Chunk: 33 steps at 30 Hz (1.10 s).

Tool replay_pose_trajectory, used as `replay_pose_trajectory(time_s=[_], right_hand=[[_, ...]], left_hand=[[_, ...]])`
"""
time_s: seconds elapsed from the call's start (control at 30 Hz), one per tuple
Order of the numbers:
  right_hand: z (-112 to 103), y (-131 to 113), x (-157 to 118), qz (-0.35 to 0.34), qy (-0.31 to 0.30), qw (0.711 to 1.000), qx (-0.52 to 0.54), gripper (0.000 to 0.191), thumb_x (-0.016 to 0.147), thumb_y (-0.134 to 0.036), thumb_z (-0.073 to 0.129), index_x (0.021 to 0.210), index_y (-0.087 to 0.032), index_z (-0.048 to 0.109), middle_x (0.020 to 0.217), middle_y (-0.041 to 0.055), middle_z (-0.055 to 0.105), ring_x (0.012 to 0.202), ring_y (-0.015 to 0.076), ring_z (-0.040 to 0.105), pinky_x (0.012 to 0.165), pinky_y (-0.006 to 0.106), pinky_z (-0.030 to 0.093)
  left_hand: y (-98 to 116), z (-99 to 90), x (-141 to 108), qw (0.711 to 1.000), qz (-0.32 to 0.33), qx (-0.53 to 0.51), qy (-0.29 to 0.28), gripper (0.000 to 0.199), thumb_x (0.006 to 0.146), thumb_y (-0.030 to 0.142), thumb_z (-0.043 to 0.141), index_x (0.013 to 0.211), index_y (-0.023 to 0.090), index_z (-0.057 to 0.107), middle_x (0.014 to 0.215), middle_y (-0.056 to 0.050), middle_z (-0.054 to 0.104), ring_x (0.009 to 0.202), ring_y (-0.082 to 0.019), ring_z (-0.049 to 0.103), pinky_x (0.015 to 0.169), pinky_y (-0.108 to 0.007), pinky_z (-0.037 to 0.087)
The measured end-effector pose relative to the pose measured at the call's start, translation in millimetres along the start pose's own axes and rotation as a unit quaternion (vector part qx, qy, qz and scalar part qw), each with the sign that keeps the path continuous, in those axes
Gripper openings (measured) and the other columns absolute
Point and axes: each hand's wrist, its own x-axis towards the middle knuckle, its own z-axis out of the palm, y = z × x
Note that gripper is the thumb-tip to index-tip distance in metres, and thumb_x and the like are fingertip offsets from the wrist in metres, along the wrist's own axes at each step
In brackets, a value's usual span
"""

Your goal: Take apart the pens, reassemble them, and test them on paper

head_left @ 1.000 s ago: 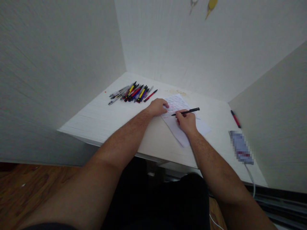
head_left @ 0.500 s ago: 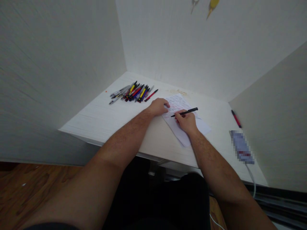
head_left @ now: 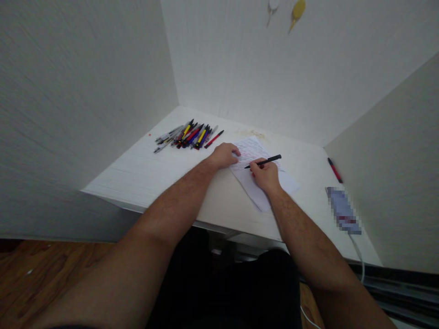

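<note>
On the white table [head_left: 161, 173], the right hand's fingers [head_left: 254, 167] best keep pinching the black pen [head_left: 272, 158] lightly; the left hand's spread fingers [head_left: 236, 150] should steady the paper [head_left: 254, 185].

Paper [head_left: 254, 187]: white, its upper part striped with rows of dark and reddish script, its lower part plain
Held pen [head_left: 271, 159]: solid black
Pile [head_left: 190, 135]: a mix of black, red, yellow, blue-violet and clear or greyish pens
Loose pen [head_left: 214, 139]: red, black at the ends
Far-right pen [head_left: 335, 171]: red and black
Phone [head_left: 343, 210]: pixelated blue-grey squares, with a dark red patch
Cable [head_left: 358, 256]: white
Desk [head_left: 147, 178]: white, faintly streaked
Stain [head_left: 257, 134]: pale tan, blotchy
Dot [head_left: 149, 135]: orange
Walls [head_left: 240, 68]: greyish white, finely streaked
Hooks: one yellow [head_left: 299, 9], one white [head_left: 274, 4]
Trousers [head_left: 247, 292]: black
Floor [head_left: 61, 269]: warm brown, dark wood grain
</note>
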Motion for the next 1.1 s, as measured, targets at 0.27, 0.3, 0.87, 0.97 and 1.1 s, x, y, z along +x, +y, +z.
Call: replay_pose_trajectory(time_s=[0.27,0.3,0.87,0.97,1.1], right_hand=[[-2.4,-3.9,-1.7,-0.012,-0.007,1.0,-0.009,0.021,0.076,-0.035,0.057,0.07,-0.017,0.066,0.059,0.0017,0.063,0.055,0.0147,0.057,0.052,0.025,0.04],[-2.5,-4.4,-1.9,-0.009,-0.016,1.0,-0.004,0.021,0.076,-0.035,0.057,0.071,-0.017,0.066,0.058,0.0014,0.062,0.054,0.0145,0.056,0.052,0.025,0.04],[-2.9,-1.3,-0.8,-0.012,0.014,0.999,-0.031,0.02,0.076,-0.034,0.056,0.069,-0.017,0.066,0.058,0.0018,0.063,0.058,0.0161,0.058,0.054,0.025,0.04],[-1.2,-0.4,-1.8,-0.014,0.005,1.0,-0.007,0.022,0.077,-0.036,0.057,0.071,-0.017,0.067,0.06,0.0021,0.064,0.057,0.0157,0.058,0.053,0.025,0.04],[-1.2,-4.0,-2.6,-0.014,-0.039,0.999,0.015,0.022,0.076,-0.036,0.058,0.075,-0.017,0.069,0.062,0.0014,0.065,0.056,0.0148,0.056,0.054,0.025,0.04]], left_hand=[[-4.0,2.0,1.8,1.0,0.011,-0.002,0.005,0.028,0.068,0.023,0.073,0.096,0.022,0.075,0.114,-0.003,0.071,0.111,-0.021,0.062,0.102,-0.03,0.044],[-4.3,2.3,1.7,1.0,0.011,-0.002,0.005,0.028,0.068,0.024,0.073,0.096,0.022,0.075,0.114,-0.003,0.071,0.111,-0.02,0.062,0.102,-0.03,0.044],[-1.3,-0.4,-1.0,1.0,0.004,-0.003,-0.001,0.028,0.069,0.025,0.073,0.097,0.022,0.076,0.116,-0.003,0.07,0.112,-0.021,0.061,0.102,-0.029,0.044],[-0.7,-0.8,-1.4,1.0,0.003,-0.003,0.0,0.028,0.069,0.024,0.073,0.096,0.022,0.075,0.117,-0.003,0.07,0.112,-0.02,0.061,0.102,-0.028,0.044],[-1.1,-0.3,-1.6,1.0,-0.006,-0.009,0.0,0.028,0.068,0.025,0.073,0.096,0.023,0.075,0.116,-0.002,0.071,0.11,-0.02,0.062,0.102,-0.028,0.045]])
